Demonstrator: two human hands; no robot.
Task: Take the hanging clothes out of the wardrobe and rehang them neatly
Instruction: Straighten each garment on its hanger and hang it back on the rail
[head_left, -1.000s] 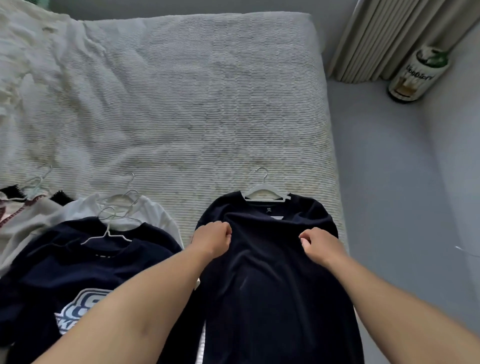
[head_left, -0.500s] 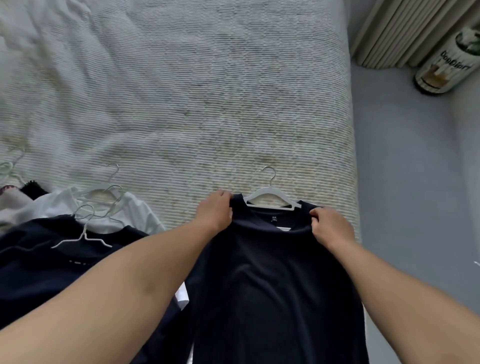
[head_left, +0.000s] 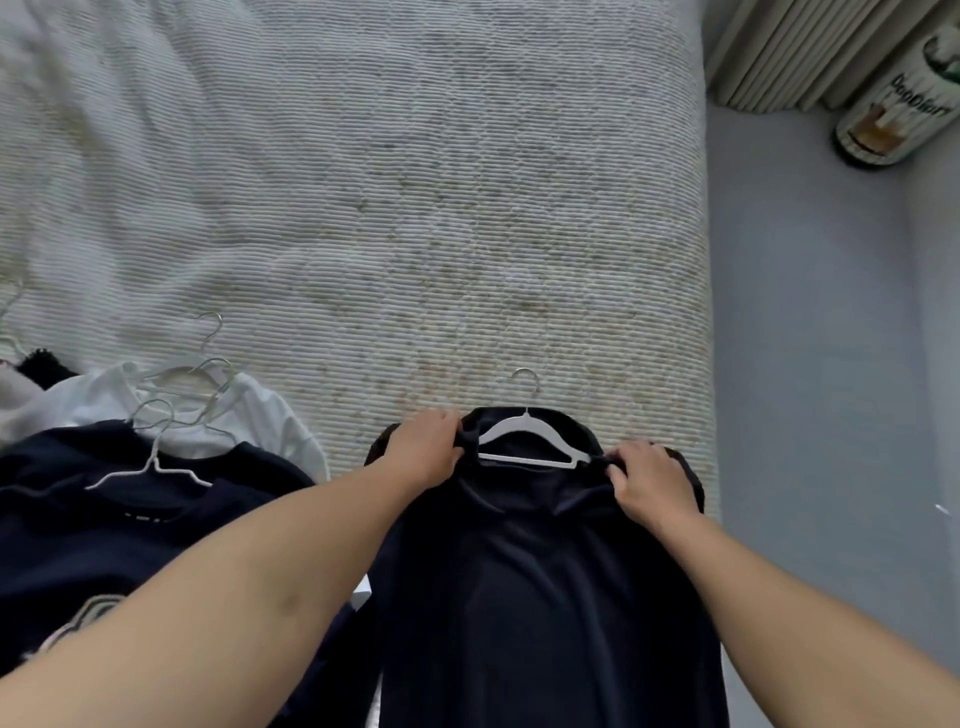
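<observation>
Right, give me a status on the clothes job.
Done: clothes are out and lying on the bed, a pile of shirts at left on their hangers. In hand: left hand and right hand each grip the neckline of the dark shirt, working it around the white hanger. Left: finishing it and hanging everything back; no wardrobe is in view.

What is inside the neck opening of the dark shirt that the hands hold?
A white hanger lies inside the dark shirt; its hook sticks out onto the bed. The left hand and right hand cover its tips.
</observation>
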